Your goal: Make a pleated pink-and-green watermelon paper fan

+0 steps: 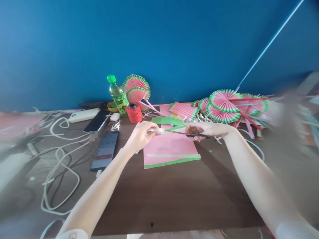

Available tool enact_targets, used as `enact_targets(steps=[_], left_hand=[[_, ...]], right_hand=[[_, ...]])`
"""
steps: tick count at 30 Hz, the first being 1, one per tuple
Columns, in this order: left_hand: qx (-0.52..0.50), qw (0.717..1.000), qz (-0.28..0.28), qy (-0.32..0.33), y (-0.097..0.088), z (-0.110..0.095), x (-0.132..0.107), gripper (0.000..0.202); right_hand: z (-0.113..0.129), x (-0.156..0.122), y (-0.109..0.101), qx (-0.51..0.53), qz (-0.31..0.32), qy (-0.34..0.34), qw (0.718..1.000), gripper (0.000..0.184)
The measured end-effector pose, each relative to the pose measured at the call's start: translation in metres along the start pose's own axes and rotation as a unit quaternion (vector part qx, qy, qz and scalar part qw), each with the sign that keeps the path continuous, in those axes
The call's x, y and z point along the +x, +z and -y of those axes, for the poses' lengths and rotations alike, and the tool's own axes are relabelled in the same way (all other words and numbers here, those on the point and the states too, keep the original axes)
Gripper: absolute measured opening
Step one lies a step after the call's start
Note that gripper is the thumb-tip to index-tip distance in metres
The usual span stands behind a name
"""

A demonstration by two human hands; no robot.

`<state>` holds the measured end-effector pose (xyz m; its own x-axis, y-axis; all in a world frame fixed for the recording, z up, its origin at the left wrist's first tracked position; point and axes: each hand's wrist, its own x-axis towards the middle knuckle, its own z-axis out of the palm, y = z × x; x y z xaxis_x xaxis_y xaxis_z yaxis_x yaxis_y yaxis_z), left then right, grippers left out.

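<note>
- Over the pink sheet [171, 144]: left hand [142, 134] pinches a white piece [161, 130], probably tape.
- Right hand [195, 130] grips scissors [198, 135], blades toward the piece.
- Keep it taut, blades square.
- Snip clear of left fingertips and the sheet below.

Pink sheet [170, 142] is lying flat, green bands edging its near and far sides, pale strip [171, 155] running just inside the near band, while dark-handled scissors [193, 135] are hovering above, nearly level, blades pointing left toward a partly hidden whitish piece [160, 130].
</note>
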<state>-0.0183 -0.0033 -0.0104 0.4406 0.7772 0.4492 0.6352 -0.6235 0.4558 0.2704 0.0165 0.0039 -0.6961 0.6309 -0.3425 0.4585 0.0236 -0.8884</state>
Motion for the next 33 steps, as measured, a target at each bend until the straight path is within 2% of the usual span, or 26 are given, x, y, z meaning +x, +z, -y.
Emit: enact_targets(steps=[8,15,27,33], left_hand=[[-0.012,0.999,0.035,-0.003,0.004,-0.01,0.0,0.016],[-0.003,1.0,0.03,0.004,0.005,-0.011,0.0,0.015],[-0.002,0.999,0.034,-0.005,0.007,-0.007,-0.001,0.013],[-0.022,1.0,0.015,-0.013,0.004,-0.009,0.0,0.014]], right_hand=[[0.005,0.003,0.006,-0.01,0.003,-0.02,1.0,0.032],[0.011,0.003,0.008,-0.017,0.0,-0.007,1.0,0.034],[0.001,0.005,0.004,-0.024,-0.007,-0.025,0.999,0.031],[0.001,0.003,0.003,-0.02,-0.005,-0.016,1.0,0.035]])
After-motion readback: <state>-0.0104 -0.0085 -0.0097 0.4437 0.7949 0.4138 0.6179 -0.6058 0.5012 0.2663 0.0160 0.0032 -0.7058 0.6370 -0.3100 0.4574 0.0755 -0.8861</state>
